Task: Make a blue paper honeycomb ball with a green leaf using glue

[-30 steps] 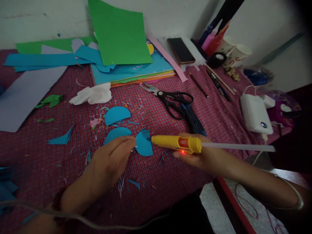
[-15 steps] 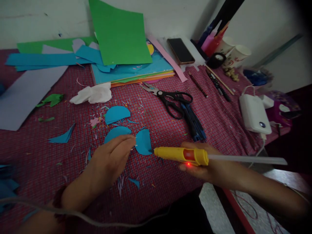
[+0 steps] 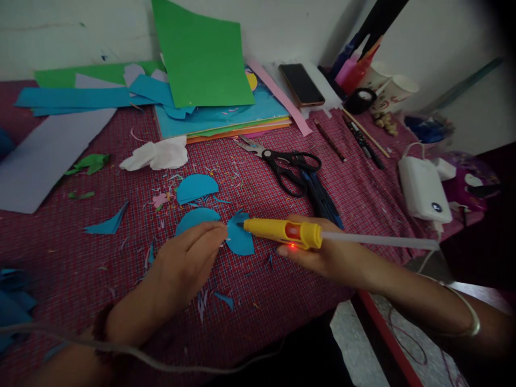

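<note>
My right hand (image 3: 322, 252) is wrapped round a yellow hot glue gun (image 3: 266, 230) with a lit red light and a clear glue stick (image 3: 382, 240) jutting from its back. The dark nozzle points left, over the upper part of a rounded blue paper piece (image 3: 241, 239). My left hand (image 3: 195, 255), fingers pinched together, holds that piece by its left edge. Behind its fingers a second blue paper piece (image 3: 197, 216) is partly hidden. Farther back lies a blue paper half circle (image 3: 197, 188).
Black-handled scissors (image 3: 278, 161) and a blue-handled tool (image 3: 322, 199) lie behind the glue gun. Paper sheets (image 3: 205, 64) are stacked at the back, near a phone (image 3: 301, 85). A white power bank (image 3: 425, 188) is at right. A cable (image 3: 153, 365) crosses in front; paper scraps litter the cloth.
My right hand has moved the glue gun left and away from me, so its nozzle went from the blue piece's lower right edge to its upper part. My left hand keeps its pinch.
</note>
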A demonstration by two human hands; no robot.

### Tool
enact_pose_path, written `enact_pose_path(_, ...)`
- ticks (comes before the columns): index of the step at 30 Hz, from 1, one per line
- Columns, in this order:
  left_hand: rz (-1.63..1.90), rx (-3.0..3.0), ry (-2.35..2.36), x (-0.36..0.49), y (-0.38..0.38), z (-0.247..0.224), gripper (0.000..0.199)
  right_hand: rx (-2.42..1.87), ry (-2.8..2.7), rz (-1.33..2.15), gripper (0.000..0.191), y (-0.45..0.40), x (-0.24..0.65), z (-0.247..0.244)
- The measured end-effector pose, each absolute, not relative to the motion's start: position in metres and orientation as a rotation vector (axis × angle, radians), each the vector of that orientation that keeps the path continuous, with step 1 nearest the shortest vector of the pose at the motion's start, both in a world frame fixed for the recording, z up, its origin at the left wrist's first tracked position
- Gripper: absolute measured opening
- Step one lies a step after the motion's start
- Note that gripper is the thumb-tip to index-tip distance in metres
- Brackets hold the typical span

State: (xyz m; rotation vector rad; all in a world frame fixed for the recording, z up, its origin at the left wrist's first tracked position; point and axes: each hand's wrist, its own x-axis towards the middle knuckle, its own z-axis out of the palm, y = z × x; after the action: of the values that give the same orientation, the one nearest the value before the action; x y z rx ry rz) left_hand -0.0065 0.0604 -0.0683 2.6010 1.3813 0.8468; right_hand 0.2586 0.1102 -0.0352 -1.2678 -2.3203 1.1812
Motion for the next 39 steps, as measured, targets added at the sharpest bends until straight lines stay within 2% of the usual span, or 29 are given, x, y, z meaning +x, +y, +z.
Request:
enact_pose_path(12,0.812,2.614,1.396,-0.007,0.06,-0.069,0.018,-1.255,-2.34,1.283,0.027,0.093,0.274,-0.029)
enact_pose_path(15,0.831,2.61,1.383,-0.007,0.061,-0.069,0.018,-1.288,-2.26,1.338,0.024,0.097,0.271,-0.029)
enact_pose_path(32,0.824,2.603,1.37,-0.009,0.06,-0.071,0.018,-1.347,-2.174,1.255,0.024,0.108,0.265,-0.032)
enact_pose_path(39,0.821,2.531,1.375,-0.008,0.061,-0.07,0.02,-1.248,-2.185,1.469,0.026,0.102,0.269,-0.023)
